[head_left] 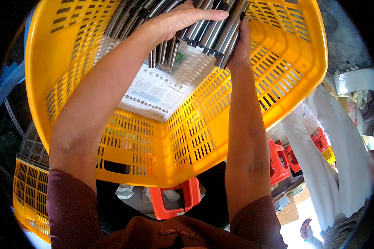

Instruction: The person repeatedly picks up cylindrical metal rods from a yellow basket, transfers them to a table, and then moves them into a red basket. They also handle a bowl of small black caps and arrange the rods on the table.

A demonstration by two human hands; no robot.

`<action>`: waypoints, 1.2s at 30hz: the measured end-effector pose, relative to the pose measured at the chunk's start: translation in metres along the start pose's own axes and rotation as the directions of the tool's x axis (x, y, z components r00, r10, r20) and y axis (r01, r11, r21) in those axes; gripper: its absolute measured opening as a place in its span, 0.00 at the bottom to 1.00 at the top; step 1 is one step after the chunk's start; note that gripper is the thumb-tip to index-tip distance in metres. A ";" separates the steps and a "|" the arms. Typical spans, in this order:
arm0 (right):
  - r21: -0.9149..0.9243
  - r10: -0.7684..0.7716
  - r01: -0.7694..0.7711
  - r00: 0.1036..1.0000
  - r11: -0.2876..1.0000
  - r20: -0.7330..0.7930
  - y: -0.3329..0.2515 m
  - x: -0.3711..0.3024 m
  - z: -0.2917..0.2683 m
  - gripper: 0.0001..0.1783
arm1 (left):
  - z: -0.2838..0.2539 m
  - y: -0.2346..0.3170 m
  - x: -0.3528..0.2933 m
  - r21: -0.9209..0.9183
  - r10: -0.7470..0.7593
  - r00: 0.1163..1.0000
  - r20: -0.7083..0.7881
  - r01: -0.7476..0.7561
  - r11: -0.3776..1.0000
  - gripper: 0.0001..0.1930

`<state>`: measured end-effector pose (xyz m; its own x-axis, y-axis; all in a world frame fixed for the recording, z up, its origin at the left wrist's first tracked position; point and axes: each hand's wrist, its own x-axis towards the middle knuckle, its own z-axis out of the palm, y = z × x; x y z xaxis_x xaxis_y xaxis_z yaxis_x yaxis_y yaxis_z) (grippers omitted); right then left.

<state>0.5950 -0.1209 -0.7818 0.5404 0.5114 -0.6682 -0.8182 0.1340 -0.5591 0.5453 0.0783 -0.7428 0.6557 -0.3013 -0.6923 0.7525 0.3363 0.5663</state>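
Note:
Shiny metal tubes (214, 35) are gathered in a bundle between my two hands, inside a large yellow plastic basket (216, 135). My left hand (180, 20) lies over the bundle's left side, its thumb stretched across the tubes and its other fingers mostly hidden. From the right, my right hand (242, 50) closes around the bundle's outer side. More metal tubes (133, 16) lie to the left, partly behind my left hand and forearm. Printed newspaper (153, 93) lines the basket floor below the tubes.
Beneath the basket, between my arms, stands a red plastic stool (158, 205). More red stools (276, 159) are at the right, near a person in light trousers (324, 166), whose hand (306, 230) shows lower down. Another yellow basket (29, 191) sits at the lower left.

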 end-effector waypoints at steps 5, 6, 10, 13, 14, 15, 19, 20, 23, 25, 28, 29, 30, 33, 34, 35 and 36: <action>-0.141 -0.043 0.034 0.997 0.989 -0.060 0.016 -0.018 0.025 0.39 | -0.002 -0.012 -0.033 -0.085 0.076 0.996 -0.041 -0.079 0.993 0.42; -0.136 -0.041 0.031 0.997 0.990 -0.071 0.017 -0.028 0.031 0.39 | 0.007 -0.005 -0.057 -0.064 0.205 0.972 -0.116 -0.213 0.975 0.44; -0.196 0.013 -0.028 0.997 0.980 -0.079 0.009 -0.066 0.073 0.41 | 0.013 -0.017 -0.088 -0.176 0.225 0.968 -0.110 -0.242 0.954 0.37; -0.226 0.022 -0.036 0.998 0.973 -0.064 0.009 -0.114 0.083 0.43 | 0.036 -0.047 -0.120 -0.068 0.277 0.917 -0.288 -0.308 0.949 0.50; -0.197 0.044 -0.062 0.995 0.978 -0.095 0.005 -0.127 0.092 0.42 | 0.042 -0.041 -0.136 -0.083 0.254 0.922 -0.292 -0.289 0.954 0.50; -0.187 0.044 -0.055 0.997 0.981 -0.065 0.004 -0.142 0.095 0.43 | 0.049 -0.038 -0.154 -0.090 0.251 0.921 -0.300 -0.289 0.953 0.51; -0.226 0.083 -0.097 0.994 0.969 -0.073 -0.015 -0.219 0.147 0.47 | 0.089 -0.025 -0.238 -0.164 0.248 0.914 -0.320 -0.311 0.936 0.60; -0.239 0.075 -0.096 0.993 0.966 -0.095 -0.021 -0.238 0.162 0.47 | 0.098 -0.021 -0.260 -0.201 0.215 0.926 -0.309 -0.285 0.937 0.60; -0.245 0.067 -0.086 0.994 0.966 -0.085 -0.041 -0.304 0.198 0.47 | 0.130 -0.001 -0.331 -0.194 0.168 0.930 -0.326 -0.240 0.951 0.61; -0.255 0.055 -0.063 0.998 0.965 -0.038 -0.057 -0.342 0.230 0.48 | 0.148 0.017 -0.380 -0.174 0.166 0.926 -0.339 -0.236 0.956 0.62; -0.275 0.051 -0.040 0.998 0.961 0.030 -0.078 -0.397 0.268 0.46 | 0.173 0.043 -0.453 -0.222 0.186 0.917 -0.352 -0.275 0.936 0.62; -0.278 0.051 -0.036 0.998 0.960 0.047 -0.085 -0.417 0.280 0.45 | 0.184 0.047 -0.473 -0.180 0.210 0.904 -0.373 -0.293 0.939 0.62; -0.269 0.046 -0.033 0.998 0.963 0.041 -0.091 -0.435 0.293 0.44 | 0.192 0.054 -0.492 -0.202 0.221 0.906 -0.360 -0.307 0.930 0.62; -0.289 0.057 -0.060 0.998 0.956 -0.021 -0.110 -0.486 0.324 0.45 | 0.217 0.071 -0.550 -0.150 0.275 0.880 -0.388 -0.355 0.923 0.60; -0.270 0.082 -0.090 0.996 0.959 -0.039 -0.115 -0.501 0.330 0.48 | 0.227 0.079 -0.571 -0.166 0.282 0.879 -0.385 -0.367 0.915 0.60; -0.316 0.085 -0.094 0.996 0.944 -0.042 -0.124 -0.519 0.338 0.48 | 0.236 0.089 -0.593 -0.184 0.289 0.876 -0.385 -0.380 0.907 0.60; -0.385 0.012 -0.020 1.000 0.923 -0.024 -0.131 -0.539 0.359 0.47 | 0.242 0.100 -0.615 -0.181 0.306 0.866 -0.397 -0.400 0.898 0.59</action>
<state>0.3408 -0.1097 -0.1725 0.5352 0.4925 -0.6863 -0.6902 -0.2135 -0.6914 0.2325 0.0817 -0.1517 0.7729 0.1959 -0.6035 0.4022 0.5844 0.7048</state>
